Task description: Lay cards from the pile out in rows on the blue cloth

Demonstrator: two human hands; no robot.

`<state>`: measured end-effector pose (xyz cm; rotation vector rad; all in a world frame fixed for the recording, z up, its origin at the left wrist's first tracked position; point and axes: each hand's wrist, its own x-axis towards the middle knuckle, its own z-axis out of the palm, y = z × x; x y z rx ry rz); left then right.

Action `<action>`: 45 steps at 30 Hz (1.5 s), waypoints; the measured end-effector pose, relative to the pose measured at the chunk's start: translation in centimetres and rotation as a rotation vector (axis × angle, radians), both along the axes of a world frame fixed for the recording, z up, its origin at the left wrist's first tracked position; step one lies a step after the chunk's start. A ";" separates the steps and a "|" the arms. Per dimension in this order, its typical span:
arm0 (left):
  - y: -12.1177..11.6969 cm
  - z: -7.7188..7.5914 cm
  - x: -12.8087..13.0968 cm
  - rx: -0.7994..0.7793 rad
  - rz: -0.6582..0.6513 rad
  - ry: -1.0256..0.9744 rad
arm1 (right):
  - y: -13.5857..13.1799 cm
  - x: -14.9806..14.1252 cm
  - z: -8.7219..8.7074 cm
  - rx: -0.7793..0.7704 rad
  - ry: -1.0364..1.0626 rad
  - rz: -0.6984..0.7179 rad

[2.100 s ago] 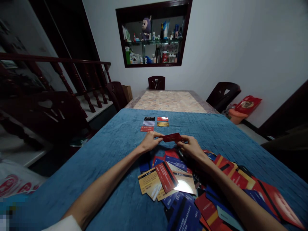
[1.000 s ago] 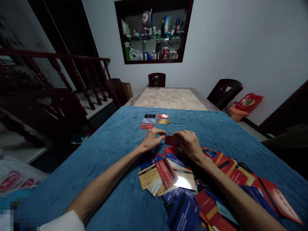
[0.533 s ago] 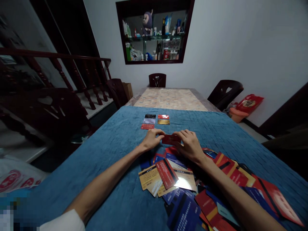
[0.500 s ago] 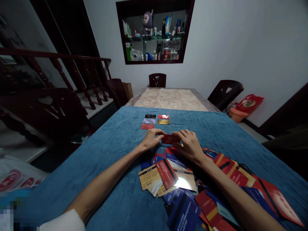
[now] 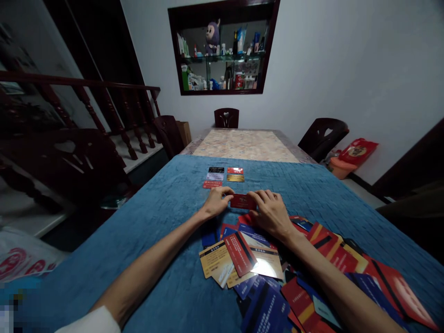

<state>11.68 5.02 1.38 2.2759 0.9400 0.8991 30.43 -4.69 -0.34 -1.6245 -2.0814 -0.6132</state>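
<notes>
Both hands hold one dark red card (image 5: 243, 201) between them, just above the blue quilted cloth (image 5: 145, 240). My left hand (image 5: 215, 202) pinches its left end with curled fingers. My right hand (image 5: 272, 213) grips its right end, fingers bent over the top edge. A loose heap of red, blue and gold cards (image 5: 277, 268) lies under and behind my right wrist. Further out, several cards (image 5: 224, 177) lie in two neat short columns.
The cloth covers the near part of a long table; its far end shows a bare patterned top (image 5: 243, 145). Dark chairs (image 5: 322, 136) stand around it. A stair railing (image 5: 86, 106) runs along the left. A wall niche (image 5: 222, 51) holds bottles and a plush toy.
The red card has come down from chest-high between my hands to just over the cloth and edged slightly left and away. Both hands keep their grip.
</notes>
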 end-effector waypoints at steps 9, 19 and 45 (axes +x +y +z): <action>0.0 -0.4 0.1 -0.011 0.015 -0.044 | 0.1 0.1 0.3 -0.022 0.019 0.008; 0.2 -1.2 -0.4 0.279 -0.066 0.122 | 1.8 0.8 1.2 -0.117 -0.003 -0.016; 7.4 -0.7 1.5 0.273 0.004 0.520 | 11.3 3.4 -0.8 -0.318 0.159 0.030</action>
